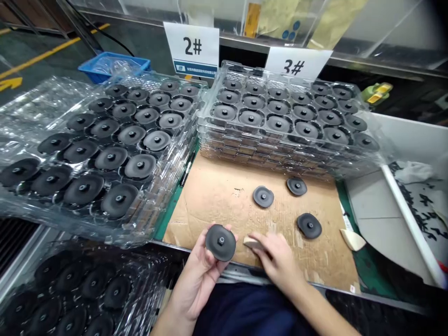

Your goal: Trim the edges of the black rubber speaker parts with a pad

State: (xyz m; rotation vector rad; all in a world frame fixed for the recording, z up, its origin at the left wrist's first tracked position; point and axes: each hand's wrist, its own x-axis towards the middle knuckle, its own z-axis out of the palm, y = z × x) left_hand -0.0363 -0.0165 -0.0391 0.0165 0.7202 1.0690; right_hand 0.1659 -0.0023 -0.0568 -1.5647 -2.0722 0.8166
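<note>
- At the bottom, nearest to the person, there is dark blue clothing (254,310); at its left, a lower tray (140,284) holds black discs.
- The left hand (198,280) is closed around the edge of one black disc (220,242), and its round face with the small center knob is turned up to the camera.
- The right hand (280,261) is narrow: the fingers pinch a small pale piece (252,242), just beside the held disc but apart from it.
- Below the hands lies a brown cardboard sheet (210,196). On it, to the right, rest three loose discs (263,197), apart from each other.
- A pale wedge (352,240) lies at the right edge of the cardboard.
- Farther right stands a white bin (409,224) with small black pieces inside.
- Beyond the cardboard is a stack of clear trays (280,133), and at left another stack (147,224); both carry discs in rows.
- Behind them are the signs "2#" (192,49) and "3#" (297,63), and a blue basket (142,65) at far left.
</note>
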